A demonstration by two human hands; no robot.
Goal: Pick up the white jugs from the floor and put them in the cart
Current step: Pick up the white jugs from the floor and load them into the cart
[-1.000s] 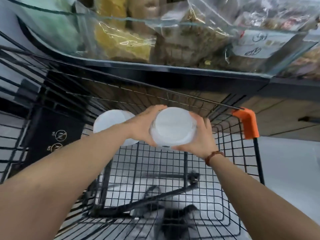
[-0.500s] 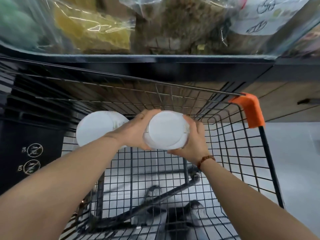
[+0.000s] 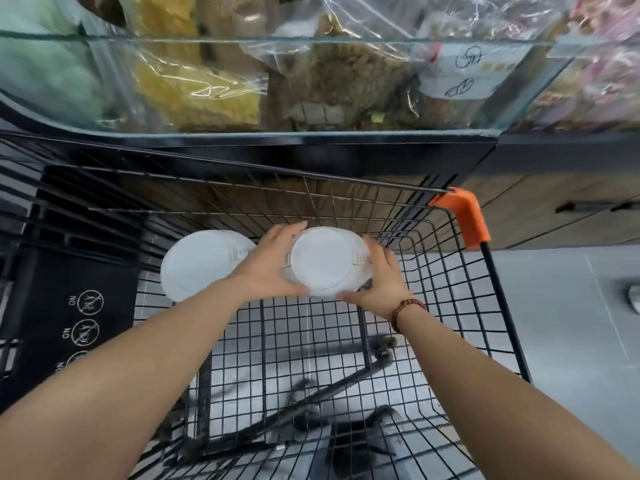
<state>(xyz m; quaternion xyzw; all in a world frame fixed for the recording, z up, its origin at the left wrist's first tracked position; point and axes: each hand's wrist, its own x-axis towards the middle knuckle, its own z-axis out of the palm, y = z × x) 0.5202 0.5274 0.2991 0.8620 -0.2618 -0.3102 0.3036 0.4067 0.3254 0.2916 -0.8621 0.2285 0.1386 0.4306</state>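
Observation:
I look down into a black wire cart (image 3: 450,306) with an orange corner cap (image 3: 467,216). A white jug (image 3: 325,263), seen from above by its round lid, sits low at the cart's far end. My left hand (image 3: 273,261) presses its left side and my right hand (image 3: 377,282) its right side. A second white jug (image 3: 197,268) stands in the cart just to the left, touching my left wrist. Whether the held jug rests on the cart's mesh floor is hidden.
A glass-fronted display case (image 3: 311,84) with bagged goods stands right behind the cart. A black panel with "NO" symbols (image 3: 79,320) fills the cart's left side. Grey floor (image 3: 571,341) lies to the right, and wooden cabinet fronts (image 3: 554,216) beyond.
Both hands have lowered the jug deeper into the cart, beside the other jug. My view has tilted a little.

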